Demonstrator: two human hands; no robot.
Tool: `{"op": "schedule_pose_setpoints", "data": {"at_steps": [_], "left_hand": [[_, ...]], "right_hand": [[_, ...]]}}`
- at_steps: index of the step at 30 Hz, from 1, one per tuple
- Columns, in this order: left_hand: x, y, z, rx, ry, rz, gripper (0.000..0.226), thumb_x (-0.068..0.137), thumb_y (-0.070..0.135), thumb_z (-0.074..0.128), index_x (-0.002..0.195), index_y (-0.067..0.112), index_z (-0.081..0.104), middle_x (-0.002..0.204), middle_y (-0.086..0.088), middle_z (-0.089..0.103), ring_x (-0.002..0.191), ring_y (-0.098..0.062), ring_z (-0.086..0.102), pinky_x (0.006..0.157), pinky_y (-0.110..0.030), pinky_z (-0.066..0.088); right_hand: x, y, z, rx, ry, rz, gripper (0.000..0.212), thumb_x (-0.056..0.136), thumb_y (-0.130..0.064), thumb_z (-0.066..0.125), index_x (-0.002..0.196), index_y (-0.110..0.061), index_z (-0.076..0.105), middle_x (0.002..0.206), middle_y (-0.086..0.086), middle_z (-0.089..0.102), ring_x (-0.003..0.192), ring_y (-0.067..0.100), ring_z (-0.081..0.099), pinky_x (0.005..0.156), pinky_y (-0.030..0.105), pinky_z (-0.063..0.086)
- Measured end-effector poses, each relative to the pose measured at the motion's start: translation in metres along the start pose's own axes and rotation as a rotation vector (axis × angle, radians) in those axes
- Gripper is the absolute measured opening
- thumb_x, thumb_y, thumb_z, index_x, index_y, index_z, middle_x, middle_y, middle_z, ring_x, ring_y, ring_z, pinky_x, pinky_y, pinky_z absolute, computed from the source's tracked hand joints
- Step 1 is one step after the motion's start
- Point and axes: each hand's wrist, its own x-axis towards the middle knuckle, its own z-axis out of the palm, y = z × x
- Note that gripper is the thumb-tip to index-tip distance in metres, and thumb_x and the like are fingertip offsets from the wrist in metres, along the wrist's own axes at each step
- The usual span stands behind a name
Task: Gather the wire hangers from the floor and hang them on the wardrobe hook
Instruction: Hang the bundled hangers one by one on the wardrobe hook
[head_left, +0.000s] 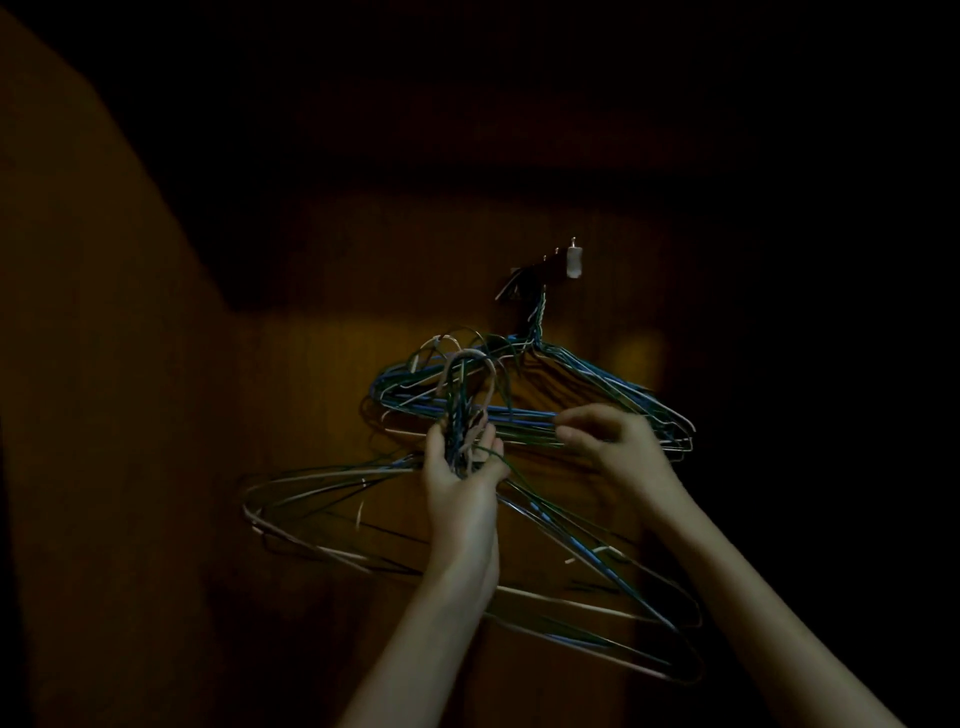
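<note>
My left hand (464, 460) grips the twisted necks of a bundle of wire hangers (363, 499), whose blue, green and pale frames spread out below and to both sides of my wrist. Their hooks (467, 371) stand up above my fingers. A second group of hangers (587, 382) hangs from the wardrobe hook (540, 283) up and to the right. My right hand (602, 434) pinches the lower wires of that hanging group with curled fingers. The held bundle sits lower and to the left of the hook.
A brown wooden wardrobe panel (322, 374) fills the background, dimly lit at centre and dark at the top and right. A small white fitting (573, 261) is fixed just right of the hook.
</note>
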Motion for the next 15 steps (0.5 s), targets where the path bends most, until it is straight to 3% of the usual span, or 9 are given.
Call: {"op": "schedule_pose_setpoints", "data": {"at_steps": [4,7,11,15], "left_hand": [[-0.007,-0.003,-0.004,0.015,-0.004,-0.008,0.073,0.083,-0.025,0.042,0.145,0.012,0.03,0.134,-0.012,0.052,0.113,-0.016,0.055,0.087,-0.022,0.044],[-0.013,-0.003,-0.006,0.015,0.001,-0.022,0.074,0.084,-0.024,0.042,0.146,0.014,0.027,0.135,-0.012,0.051,0.115,-0.015,0.053,0.08,-0.019,0.046],[-0.02,-0.005,-0.01,0.052,-0.036,-0.04,0.076,0.084,-0.023,0.045,0.147,0.014,0.026,0.134,-0.011,0.051,0.117,-0.018,0.052,0.087,-0.025,0.045],[-0.026,-0.005,-0.015,0.067,0.004,-0.036,0.073,0.082,-0.026,0.044,0.143,0.013,0.034,0.123,-0.008,0.055,0.121,-0.023,0.052,0.096,-0.028,0.043]], "right_hand": [[-0.028,-0.014,0.018,0.089,-0.218,-0.004,0.015,0.088,-0.013,0.06,0.089,-0.028,0.064,0.086,-0.013,0.063,0.078,-0.004,0.058,0.068,0.009,0.046],[-0.035,-0.012,0.027,0.01,-0.27,-0.027,0.013,0.087,-0.016,0.062,0.088,-0.028,0.064,0.087,-0.015,0.063,0.086,-0.001,0.059,0.078,0.013,0.045],[-0.039,-0.009,0.031,0.028,-0.271,-0.021,0.017,0.089,-0.014,0.06,0.085,-0.03,0.064,0.087,-0.013,0.064,0.086,0.002,0.06,0.081,0.02,0.047],[-0.043,-0.008,0.029,0.163,-0.172,0.038,0.014,0.09,-0.009,0.057,0.085,-0.019,0.064,0.08,-0.002,0.062,0.065,0.004,0.058,0.059,0.017,0.049]]}}
